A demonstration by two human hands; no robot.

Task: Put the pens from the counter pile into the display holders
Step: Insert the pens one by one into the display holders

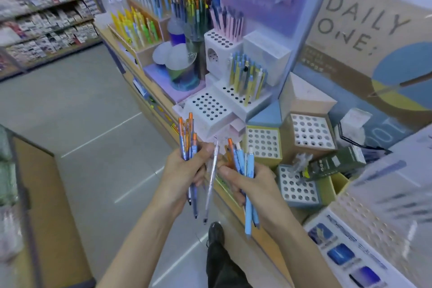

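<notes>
My left hand grips a bunch of orange-capped blue pens, tips pointing down. My right hand holds a bundle of light blue pens with one orange-capped pen among them. A clear pen hangs between both hands, pinched by the fingers of each. Ahead on the counter stand white display holders with rows of holes, one stepped holder bearing blue and yellow pens. A taller white holder carries pink and dark pens.
Square holders with hole grids sit to the right, beside a dark green box. More pen racks and a cup stand at the back left. The counter edge runs diagonally; the aisle floor lies left.
</notes>
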